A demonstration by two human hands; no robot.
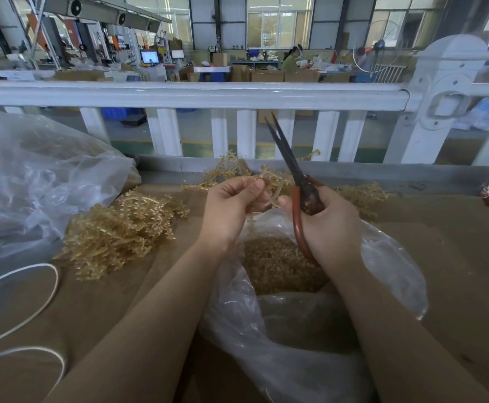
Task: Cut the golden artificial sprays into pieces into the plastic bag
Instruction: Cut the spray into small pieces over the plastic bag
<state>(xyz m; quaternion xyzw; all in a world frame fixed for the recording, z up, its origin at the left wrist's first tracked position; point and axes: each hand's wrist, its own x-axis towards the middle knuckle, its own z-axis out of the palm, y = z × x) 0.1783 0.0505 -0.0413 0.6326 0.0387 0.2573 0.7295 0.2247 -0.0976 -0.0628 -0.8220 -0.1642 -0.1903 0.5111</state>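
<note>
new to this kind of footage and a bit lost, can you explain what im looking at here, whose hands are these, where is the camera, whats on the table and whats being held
There is no machine here: a person works with bare hands, and the single picture comes from a camera worn on their head, looking forward and down.

The left hand pinches a golden spray. The right hand grips red-handled scissors, blades pointing up and away and slightly parted.

Below the hands lies an open clear plastic bag holding cut golden pieces. A pile of uncut sprays lies to the left on the brown table, beside another large plastic bag and a white cord. A white railing stands behind.
</note>
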